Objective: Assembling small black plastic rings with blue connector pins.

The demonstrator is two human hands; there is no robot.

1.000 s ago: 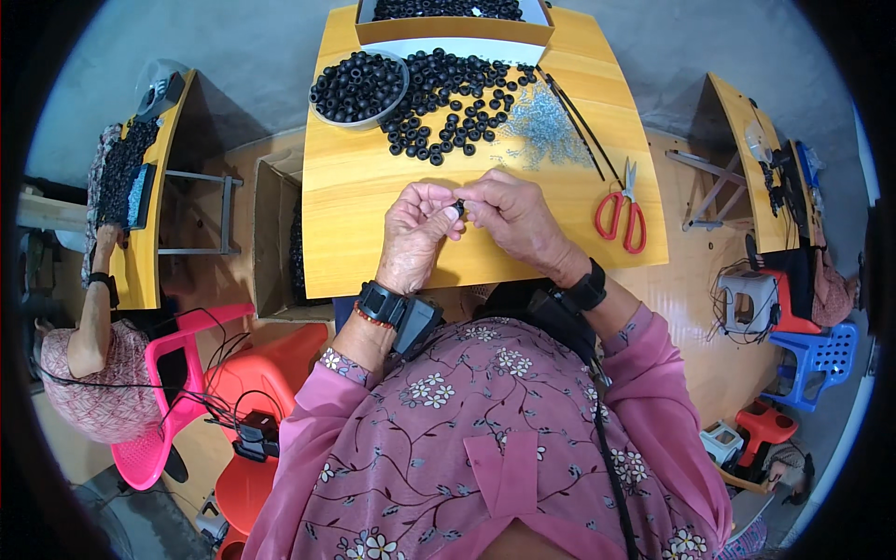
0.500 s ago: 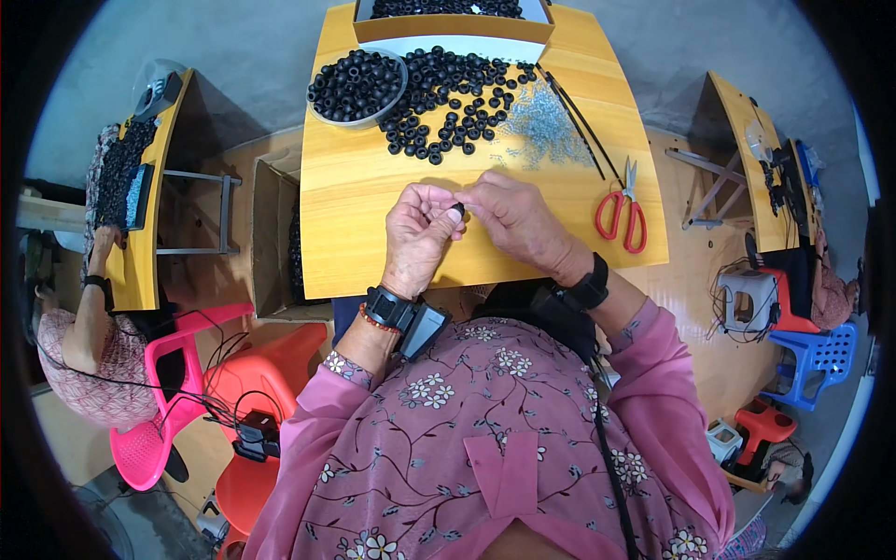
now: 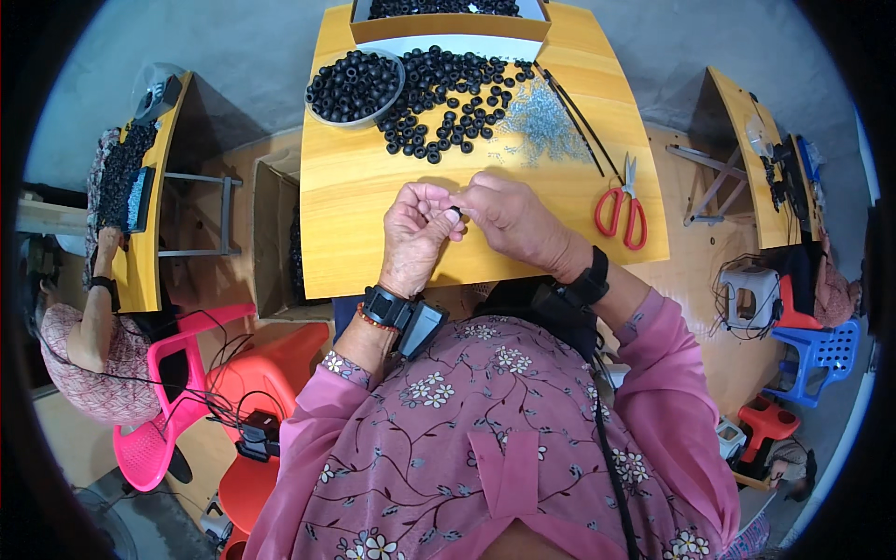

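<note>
Over the near part of the yellow table (image 3: 350,233), my two hands meet. My left hand (image 3: 415,238) is closed, pinching a small round black piece (image 3: 455,211) between thumb and fingers. Against that piece my right hand (image 3: 513,219) is closed too, its thumb and fingertips pressed together; whatever they hold is too small to make out. Just beyond my hands lie many loose black ring-shaped pieces (image 3: 457,126). A clear round tub (image 3: 402,86) heaped with the same pieces stands at their left. To their right is a scattered heap of tiny clear bluish pieces (image 3: 543,129).
Red-handled scissors (image 3: 623,210) and thin black strips (image 3: 583,126) lie at the table's right. An open box (image 3: 453,30) of black pieces stands at the far edge. Left of the table are a cardboard box (image 3: 271,243), chairs (image 3: 271,373) and another person's arm (image 3: 98,271).
Both hands stay together in nearly the same place, with the black piece still in my left fingers. My right fingertips have shifted slightly left over it.
</note>
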